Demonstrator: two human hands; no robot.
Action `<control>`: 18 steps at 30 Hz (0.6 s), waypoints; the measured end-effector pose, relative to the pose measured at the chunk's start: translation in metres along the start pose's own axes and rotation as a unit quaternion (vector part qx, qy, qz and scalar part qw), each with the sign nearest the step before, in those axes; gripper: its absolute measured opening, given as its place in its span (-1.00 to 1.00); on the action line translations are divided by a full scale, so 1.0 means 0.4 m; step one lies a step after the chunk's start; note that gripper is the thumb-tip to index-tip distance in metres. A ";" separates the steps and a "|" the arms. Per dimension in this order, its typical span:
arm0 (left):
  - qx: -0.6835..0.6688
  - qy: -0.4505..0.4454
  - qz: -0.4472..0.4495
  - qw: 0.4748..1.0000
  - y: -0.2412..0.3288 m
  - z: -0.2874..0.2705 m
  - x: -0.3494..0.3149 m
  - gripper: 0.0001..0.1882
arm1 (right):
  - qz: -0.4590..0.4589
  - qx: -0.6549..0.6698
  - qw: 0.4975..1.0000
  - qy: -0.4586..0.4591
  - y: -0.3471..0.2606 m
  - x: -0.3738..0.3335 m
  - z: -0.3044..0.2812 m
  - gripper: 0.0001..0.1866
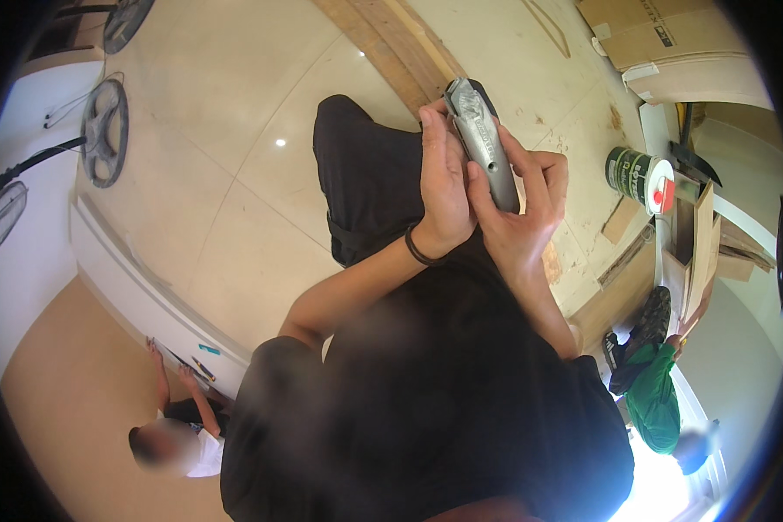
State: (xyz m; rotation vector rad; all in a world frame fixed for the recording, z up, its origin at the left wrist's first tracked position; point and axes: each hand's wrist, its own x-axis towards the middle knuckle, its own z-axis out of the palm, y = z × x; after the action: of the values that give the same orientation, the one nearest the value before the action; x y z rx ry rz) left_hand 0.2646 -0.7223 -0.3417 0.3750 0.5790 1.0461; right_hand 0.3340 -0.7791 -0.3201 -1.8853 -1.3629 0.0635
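Observation:
A long, narrow grey metal hand tool [489, 152] is held up in front of my lap. It has a round hole near its middle and a wider, worn far end; I cannot tell its exact kind. My left hand [446, 178] presses against its left side, with the thumb pointing up along it and the other fingers mostly hidden. From the right, my right hand [524, 191] grips its near half between thumb and curled fingers. A dark band [416, 248] circles my left wrist. My dark-clothed leg [357, 170] shows just left of the hands.
Wooden boards [383, 52] lie on the tiled floor [226, 157] ahead. To the right are a dark can with a white lid [639, 178], cardboard boxes [670, 39] and wood pieces [700, 252]. Two other people are nearby, in a white shirt [204, 452] and a green shirt [655, 404]. Wheeled equipment [104, 135] stands left.

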 end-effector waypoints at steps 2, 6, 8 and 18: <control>-0.002 0.001 0.000 1.000 -0.001 -0.003 0.002 -0.43 | 0.016 0.012 1.000 -0.001 -0.001 -0.001 0.001 -0.48; -0.008 -0.014 0.002 1.000 0.001 0.001 0.001 -0.43 | 0.023 0.021 1.000 0.003 -0.007 0.002 0.001 -0.49; -0.016 -0.004 -0.002 1.000 0.003 0.006 -0.001 -0.43 | 0.020 0.034 0.999 0.014 -0.011 0.006 -0.003 -0.49; -0.022 0.008 -0.008 1.000 -0.003 0.019 -0.002 -0.41 | 0.038 0.024 0.999 -0.012 0.001 0.019 -0.046 -0.51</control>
State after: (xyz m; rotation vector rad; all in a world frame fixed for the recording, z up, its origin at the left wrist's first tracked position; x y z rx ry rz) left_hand 0.2696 -0.7238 -0.3362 0.3223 0.5718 1.0461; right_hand 0.3459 -0.7833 -0.3049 -1.9005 -1.2947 0.1571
